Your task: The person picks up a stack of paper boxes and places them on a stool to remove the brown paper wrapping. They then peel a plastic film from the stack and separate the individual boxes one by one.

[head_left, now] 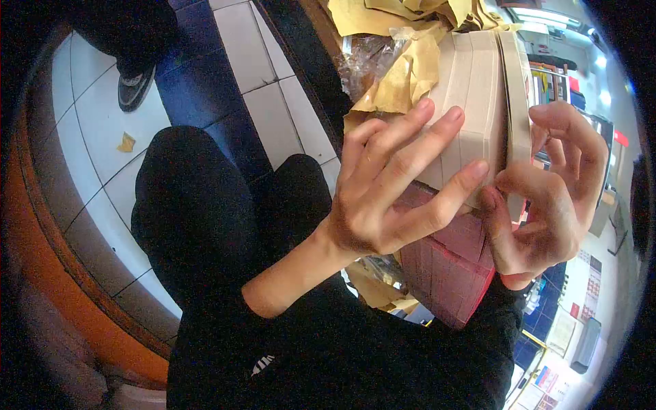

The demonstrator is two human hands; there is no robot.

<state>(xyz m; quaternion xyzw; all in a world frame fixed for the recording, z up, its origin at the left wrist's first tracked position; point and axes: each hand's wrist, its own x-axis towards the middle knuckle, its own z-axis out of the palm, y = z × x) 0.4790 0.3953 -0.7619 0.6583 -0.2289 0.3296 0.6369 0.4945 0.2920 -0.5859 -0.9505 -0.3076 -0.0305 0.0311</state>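
Note:
A thick stack of cream paper (471, 75) with visible sheet edges stands in front of me, with a narrower section split off by a dark gap on its right. My left hand (396, 178) lies across this stack, fingers spread and the fingertips touching its side. At the stack's lower right corner, the thumb and index finger of my right hand (553, 191) pinch the edge. Its other fingers curl apart behind the stack. Below my left hand sits a stack of pink-red paper (451, 273). Exactly which sheets the right fingertips grip is hidden.
Torn brown wrapping paper (410, 68) and crumpled clear plastic (365, 61) lie beside the stack; more brown paper (379, 287) is below. A person's shoe (135, 89) and a paper scrap (126, 142) are on the tiled floor. Shelves (550, 78) stand beyond my right hand.

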